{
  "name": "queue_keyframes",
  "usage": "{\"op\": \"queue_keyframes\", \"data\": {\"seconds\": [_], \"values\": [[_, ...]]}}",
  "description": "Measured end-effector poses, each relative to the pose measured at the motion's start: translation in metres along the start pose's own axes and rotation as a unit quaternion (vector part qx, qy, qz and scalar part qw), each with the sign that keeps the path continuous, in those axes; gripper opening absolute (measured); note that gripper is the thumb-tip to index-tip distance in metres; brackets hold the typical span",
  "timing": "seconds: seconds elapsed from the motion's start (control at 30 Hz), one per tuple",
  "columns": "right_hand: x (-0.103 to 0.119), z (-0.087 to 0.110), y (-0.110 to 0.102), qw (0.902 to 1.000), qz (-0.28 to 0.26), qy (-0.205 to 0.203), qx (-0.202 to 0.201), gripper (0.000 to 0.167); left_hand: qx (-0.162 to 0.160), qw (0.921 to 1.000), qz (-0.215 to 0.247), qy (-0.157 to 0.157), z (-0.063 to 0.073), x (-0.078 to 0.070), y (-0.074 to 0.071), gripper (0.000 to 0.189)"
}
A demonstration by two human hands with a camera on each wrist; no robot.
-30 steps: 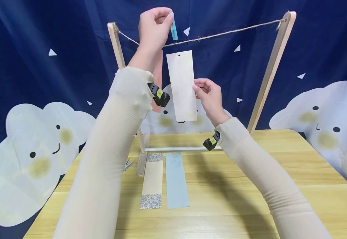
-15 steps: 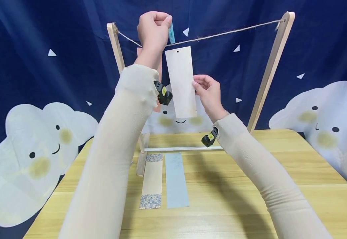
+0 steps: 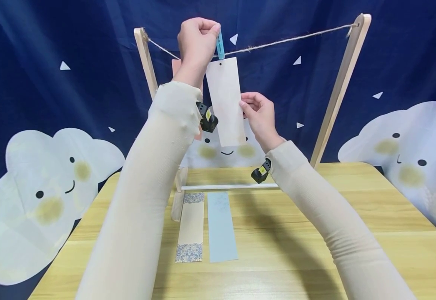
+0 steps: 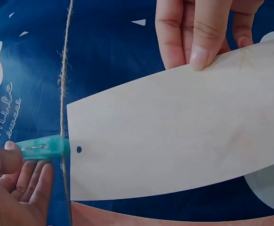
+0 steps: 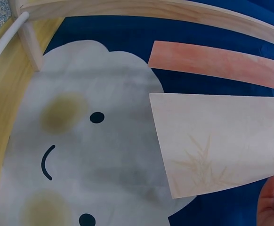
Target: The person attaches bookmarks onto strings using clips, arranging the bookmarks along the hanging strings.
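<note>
My left hand [image 3: 199,43] pinches a turquoise clothespin [image 3: 220,45] by its upper end. In the left wrist view the clothespin [image 4: 40,148] lies across the twine [image 4: 63,80], its tip at the top edge of a cream bookmark [image 4: 174,127], close to the punched hole. By its right edge, my right hand [image 3: 260,116] pinches that bookmark [image 3: 225,100] between thumb and fingers, holding it upright just below the line. A faint leaf print shows near its lower end in the right wrist view. Beside it hangs a pink bookmark [image 5: 212,61], partly hidden behind my left arm in the head view.
The twine [image 3: 296,38] runs between two wooden posts [image 3: 339,91] joined low down by a white rod [image 3: 229,187]. On the table [image 3: 353,208] lie a bookmark with blue patterned ends [image 3: 191,227] and a light blue bookmark [image 3: 222,227]. Behind hangs a dark blue cloth with clouds.
My left hand has come down with the clothespin to the twine and the bookmark's top edge. My right hand has raised the cream bookmark slightly and shifted it a little left.
</note>
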State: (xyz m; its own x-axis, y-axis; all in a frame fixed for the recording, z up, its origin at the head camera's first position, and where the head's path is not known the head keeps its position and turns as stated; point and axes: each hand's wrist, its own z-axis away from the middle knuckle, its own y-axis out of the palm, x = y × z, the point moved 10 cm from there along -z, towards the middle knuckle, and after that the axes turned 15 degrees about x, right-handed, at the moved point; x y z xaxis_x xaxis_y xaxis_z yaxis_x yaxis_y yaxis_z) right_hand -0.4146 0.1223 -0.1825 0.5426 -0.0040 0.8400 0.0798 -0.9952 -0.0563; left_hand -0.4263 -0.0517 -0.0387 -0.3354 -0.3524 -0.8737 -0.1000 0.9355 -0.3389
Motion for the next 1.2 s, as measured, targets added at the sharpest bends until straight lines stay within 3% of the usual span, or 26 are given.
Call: {"op": "queue_keyframes", "data": {"seconds": [0.47,0.8,1.2], "values": [[0.003,-0.003,-0.001,0.9998,-0.011,0.005,-0.018,0.013,0.014,0.9995,-0.006,-0.028,-0.004,0.008,-0.001,0.022],[0.007,-0.002,0.003,0.9997,0.008,0.004,-0.021,0.014,0.035,0.9991,-0.013,-0.022,-0.003,0.008,0.002,0.024],[0.002,0.0,0.002,0.9993,0.014,0.025,-0.026,0.014,0.07,0.9969,0.022,-0.03,-0.006,0.017,0.007,0.025]]}}
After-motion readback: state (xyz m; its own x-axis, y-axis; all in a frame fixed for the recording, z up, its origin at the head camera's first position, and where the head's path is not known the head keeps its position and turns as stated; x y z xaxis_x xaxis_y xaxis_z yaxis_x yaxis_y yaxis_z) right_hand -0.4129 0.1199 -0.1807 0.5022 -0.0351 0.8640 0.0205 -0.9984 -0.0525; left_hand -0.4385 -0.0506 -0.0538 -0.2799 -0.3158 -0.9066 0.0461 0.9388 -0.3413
